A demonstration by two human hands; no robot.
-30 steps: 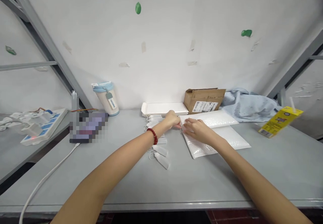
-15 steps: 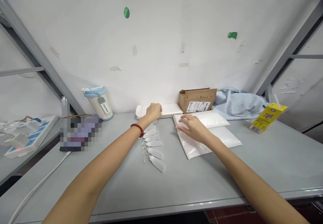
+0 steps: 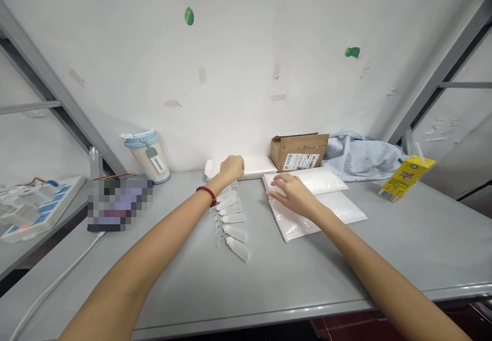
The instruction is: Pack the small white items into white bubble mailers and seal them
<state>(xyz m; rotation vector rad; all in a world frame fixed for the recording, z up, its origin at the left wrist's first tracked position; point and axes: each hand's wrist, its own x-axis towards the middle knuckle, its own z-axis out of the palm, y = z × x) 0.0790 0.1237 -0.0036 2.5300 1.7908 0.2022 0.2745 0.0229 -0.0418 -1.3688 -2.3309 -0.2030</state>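
Note:
My left hand (image 3: 232, 168), with a red bead bracelet (image 3: 207, 196) on its wrist, is curled into a fist at the flat stack of white padded mailers (image 3: 257, 165) by the wall. Its fingertips are turned away, so anything inside them is hidden. Below it runs an overlapping row of several small white bottle-shaped pieces (image 3: 238, 249) with thin loops. My right hand (image 3: 292, 192) lies over the left part of a white bubble mailer (image 3: 342, 208), fingers parted and slightly bent. The mailer's flap (image 3: 326, 179) is folded back toward the wall.
A brown cardboard box (image 3: 300, 151) and a light blue cloth (image 3: 361, 156) sit against the wall. At right is a yellow drink carton (image 3: 405, 179) with a straw. Left of me are a tumbler (image 3: 149, 159), a blurred-out phone (image 3: 119, 205) with a cable (image 3: 57, 279), and a power strip (image 3: 46, 213).
The whole view has shifted slightly, with everything a little further left. Both hands keep nearly the same places on the table.

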